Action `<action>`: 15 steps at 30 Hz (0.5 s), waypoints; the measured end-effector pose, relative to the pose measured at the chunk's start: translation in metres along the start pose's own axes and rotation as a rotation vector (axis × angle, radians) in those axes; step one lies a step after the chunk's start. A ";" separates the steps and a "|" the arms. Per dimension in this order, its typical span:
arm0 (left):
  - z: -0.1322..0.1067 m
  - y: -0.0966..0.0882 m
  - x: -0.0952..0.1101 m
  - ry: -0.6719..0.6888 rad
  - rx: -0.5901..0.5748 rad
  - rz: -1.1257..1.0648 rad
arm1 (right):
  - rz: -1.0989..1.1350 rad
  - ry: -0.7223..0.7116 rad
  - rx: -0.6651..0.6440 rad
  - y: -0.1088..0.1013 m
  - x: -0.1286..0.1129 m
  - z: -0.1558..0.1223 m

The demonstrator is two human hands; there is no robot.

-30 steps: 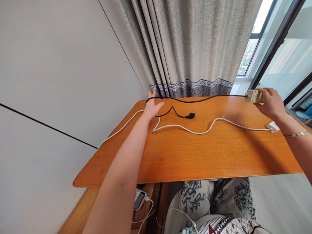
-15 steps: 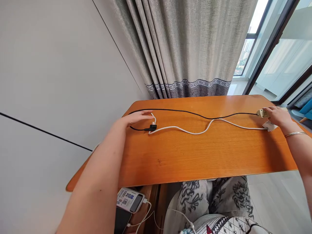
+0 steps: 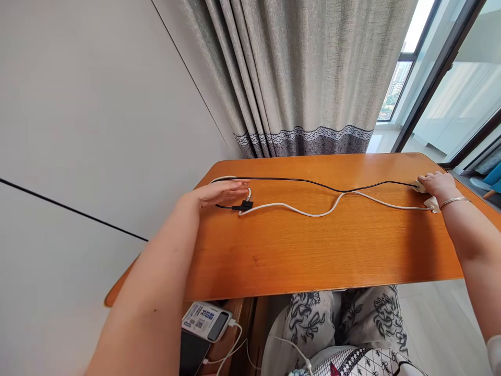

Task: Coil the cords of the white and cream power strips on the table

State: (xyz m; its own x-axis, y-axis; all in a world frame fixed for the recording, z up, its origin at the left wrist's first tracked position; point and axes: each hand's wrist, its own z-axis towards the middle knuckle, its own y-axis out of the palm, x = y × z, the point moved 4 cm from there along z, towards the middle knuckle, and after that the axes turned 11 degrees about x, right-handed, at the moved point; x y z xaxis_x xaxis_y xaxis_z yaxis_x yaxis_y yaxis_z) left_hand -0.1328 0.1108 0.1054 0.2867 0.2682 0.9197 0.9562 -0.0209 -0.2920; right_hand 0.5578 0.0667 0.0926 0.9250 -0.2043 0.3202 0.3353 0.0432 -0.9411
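My left hand [image 3: 224, 193] is held over the left part of the wooden table, fingers stretched out and close together, beside a black plug [image 3: 246, 205] with its prongs pointing up. A black cable [image 3: 282, 178] runs from under that hand across the table to a whitish power strip [image 3: 420, 186] at the right. My right hand [image 3: 437, 184] is closed over this strip and hides most of it. A white cable [image 3: 299, 210] winds across the table to a small white block [image 3: 432, 204] just below my right hand.
The wooden table [image 3: 332, 245] stands against a pale wall [image 3: 78, 130] and a grey curtain [image 3: 313, 78]. Below its near edge, a white power bank [image 3: 206, 321] with a cable plugged in lies in an open drawer. A glass door is at right.
My right hand has slid slightly left over the power strip, covering more of its near end. My left hand has shifted a little right, its fingers nearer the plug.
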 end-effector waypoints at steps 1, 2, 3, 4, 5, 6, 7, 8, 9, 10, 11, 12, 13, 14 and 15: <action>0.002 -0.001 0.002 0.030 0.012 0.017 | 0.002 -0.003 -0.009 0.001 -0.003 0.000; 0.004 -0.003 0.006 0.078 0.049 0.064 | 0.004 -0.006 -0.014 0.001 -0.006 0.000; 0.007 -0.006 0.010 0.136 0.116 0.149 | 0.006 -0.007 -0.015 0.002 -0.008 -0.001; 0.009 -0.009 0.015 0.195 0.208 0.266 | 0.007 -0.006 -0.012 0.001 -0.010 0.000; 0.011 -0.011 0.020 0.251 0.290 0.399 | 0.005 -0.001 -0.006 0.001 -0.012 0.000; 0.012 -0.012 0.025 0.299 0.343 0.522 | 0.004 0.007 0.004 -0.001 -0.014 0.001; 0.014 -0.010 0.027 0.327 0.356 0.613 | 0.003 0.015 0.014 -0.003 -0.016 0.002; 0.017 -0.007 0.028 0.333 0.327 0.657 | 0.004 0.021 0.025 -0.006 -0.019 0.004; 0.018 -0.002 0.026 0.319 0.262 0.664 | 0.009 0.020 0.038 -0.009 -0.022 0.007; 0.019 0.004 0.023 0.293 0.185 0.653 | 0.021 0.008 0.055 -0.014 -0.028 0.009; 0.019 0.011 0.019 0.259 0.109 0.641 | 0.037 -0.015 0.075 -0.020 -0.035 0.012; 0.016 0.020 0.015 0.222 0.036 0.640 | 0.054 -0.046 0.097 -0.026 -0.044 0.015; 0.012 0.029 0.012 0.202 -0.039 0.658 | 0.079 -0.082 0.129 -0.034 -0.056 0.017; 0.005 0.040 0.011 0.206 -0.116 0.686 | 0.111 -0.121 0.163 -0.043 -0.070 0.019; -0.002 0.051 0.012 0.230 -0.179 0.721 | 0.149 -0.161 0.205 -0.052 -0.086 0.018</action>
State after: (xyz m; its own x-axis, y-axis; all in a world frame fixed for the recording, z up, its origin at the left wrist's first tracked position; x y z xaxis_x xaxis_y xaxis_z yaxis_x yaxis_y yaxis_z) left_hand -0.0801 0.1107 0.1024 0.8276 -0.0774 0.5560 0.5184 -0.2748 -0.8098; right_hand 0.4644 0.0999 0.1162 0.9777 -0.0240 0.2085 0.2075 0.2614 -0.9427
